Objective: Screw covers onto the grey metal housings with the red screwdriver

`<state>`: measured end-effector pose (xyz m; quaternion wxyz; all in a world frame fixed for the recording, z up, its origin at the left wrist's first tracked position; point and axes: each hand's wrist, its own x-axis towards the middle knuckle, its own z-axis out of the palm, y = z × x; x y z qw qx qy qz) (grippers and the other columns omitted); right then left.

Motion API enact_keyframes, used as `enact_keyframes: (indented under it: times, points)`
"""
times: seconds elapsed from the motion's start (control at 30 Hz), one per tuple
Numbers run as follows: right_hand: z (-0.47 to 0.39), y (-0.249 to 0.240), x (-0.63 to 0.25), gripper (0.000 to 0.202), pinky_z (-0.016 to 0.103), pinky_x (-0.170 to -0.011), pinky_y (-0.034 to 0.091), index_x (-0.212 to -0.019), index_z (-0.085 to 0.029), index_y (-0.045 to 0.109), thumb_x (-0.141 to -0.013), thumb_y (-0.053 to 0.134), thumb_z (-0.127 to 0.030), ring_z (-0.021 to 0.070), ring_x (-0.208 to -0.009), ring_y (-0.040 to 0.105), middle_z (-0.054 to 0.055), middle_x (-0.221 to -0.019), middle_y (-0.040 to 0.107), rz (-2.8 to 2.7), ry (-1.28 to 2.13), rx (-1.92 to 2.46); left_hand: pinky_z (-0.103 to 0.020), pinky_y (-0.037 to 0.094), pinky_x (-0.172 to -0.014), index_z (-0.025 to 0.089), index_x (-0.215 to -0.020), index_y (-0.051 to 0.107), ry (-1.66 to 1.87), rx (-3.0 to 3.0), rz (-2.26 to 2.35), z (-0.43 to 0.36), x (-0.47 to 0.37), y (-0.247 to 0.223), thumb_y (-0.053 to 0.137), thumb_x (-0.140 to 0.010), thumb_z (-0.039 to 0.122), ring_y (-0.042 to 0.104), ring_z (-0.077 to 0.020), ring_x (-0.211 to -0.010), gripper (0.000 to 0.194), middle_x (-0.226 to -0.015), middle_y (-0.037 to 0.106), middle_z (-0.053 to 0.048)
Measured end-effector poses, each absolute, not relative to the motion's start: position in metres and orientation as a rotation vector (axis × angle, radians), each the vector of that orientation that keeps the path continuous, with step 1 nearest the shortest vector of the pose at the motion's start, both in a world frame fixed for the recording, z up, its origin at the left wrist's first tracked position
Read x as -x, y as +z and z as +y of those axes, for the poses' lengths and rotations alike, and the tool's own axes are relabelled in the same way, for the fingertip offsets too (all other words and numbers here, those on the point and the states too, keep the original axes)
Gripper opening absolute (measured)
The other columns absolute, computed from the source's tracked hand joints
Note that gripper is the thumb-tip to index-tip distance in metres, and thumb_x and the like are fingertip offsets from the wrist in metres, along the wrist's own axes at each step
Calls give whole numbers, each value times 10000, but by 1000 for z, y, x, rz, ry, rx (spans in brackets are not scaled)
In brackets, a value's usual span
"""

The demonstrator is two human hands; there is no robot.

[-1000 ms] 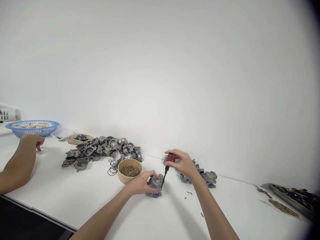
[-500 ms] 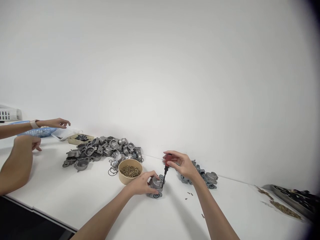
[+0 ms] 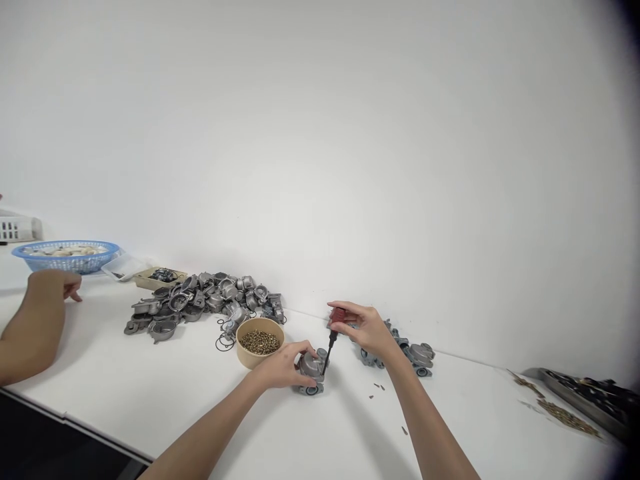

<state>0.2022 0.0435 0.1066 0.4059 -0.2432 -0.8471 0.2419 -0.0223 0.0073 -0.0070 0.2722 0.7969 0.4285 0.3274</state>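
Observation:
On the white table, my left hand [image 3: 287, 367] grips a grey metal carburetor-like housing [image 3: 313, 364] between thumb and fingers. My right hand [image 3: 367, 330] is closed around the red handle of a screwdriver [image 3: 337, 320]. The screwdriver leans slightly, its tip down at the housing's right edge; whether a screw sits under it is too small to tell. Left of the housing stands a round tan bowl [image 3: 260, 343] full of small brass-coloured screws. A few loose screws [image 3: 379, 387] lie to the right of the housing.
A heap of metal housings [image 3: 200, 300] lies left, beside black rubber rings [image 3: 225, 342]. More housings [image 3: 420, 357] lie behind my right hand. At far right are a tray of dark parts [image 3: 590, 393] and brass pieces [image 3: 565, 417]. Another person's arm [image 3: 37, 327] rests near a blue basket [image 3: 70, 257].
The other person's watch-wearing arm at the far left has drawn out of view, uncovering the blue basket. My hands, the housing and the screwdriver stay in nearly the same place.

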Motion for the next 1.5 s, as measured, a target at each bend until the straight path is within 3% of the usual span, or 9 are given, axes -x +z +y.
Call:
enact_keyframes:
  times: [0.43, 0.67, 0.9, 1.03, 1.5]
  points:
    - [48, 102, -199, 375, 346, -715, 637, -1189, -273, 663, -834, 701, -387, 181, -736, 637, 34, -859, 680, -2172, 327, 596, -300, 422, -830, 276, -1065, 602, 989, -2302, 1262, 0, 12, -5, 796, -669, 446, 574, -258, -1022, 473, -1126, 651, -10]
    - [43, 109, -202, 342, 366, -694, 641, -1184, -284, 670, -855, 677, -379, 192, -751, 633, 39, -859, 666, -2157, 346, 585, -301, 430, -827, 311, -1102, 621, 894, -2354, 1222, -5, 24, 6, 837, -609, 474, 590, -268, -1030, 563, -1131, 653, -10]
    - [32, 109, -189, 354, 387, -734, 640, -1200, -259, 655, -853, 694, -319, 203, -812, 640, 43, -888, 651, -1997, 460, 482, -262, 462, -734, 275, -1088, 632, 834, -2295, 1130, 1, 35, 8, 806, -660, 442, 628, -197, -851, 492, -1010, 668, 0]
    - [28, 106, -180, 337, 394, -732, 647, -1196, -277, 658, -863, 678, -323, 190, -773, 638, 38, -890, 647, -2062, 507, 465, -257, 464, -726, 261, -1052, 642, 849, -2293, 1111, 1, 34, 9, 814, -657, 419, 627, -202, -857, 459, -911, 677, 9]
    - [28, 102, -175, 338, 373, -737, 635, -1208, -283, 653, -873, 658, -326, 182, -773, 642, 34, -894, 651, -2109, 490, 501, -272, 475, -749, 258, -1058, 648, 844, -2247, 1106, 0, 33, 12, 772, -703, 421, 639, -204, -869, 410, -933, 693, -7]
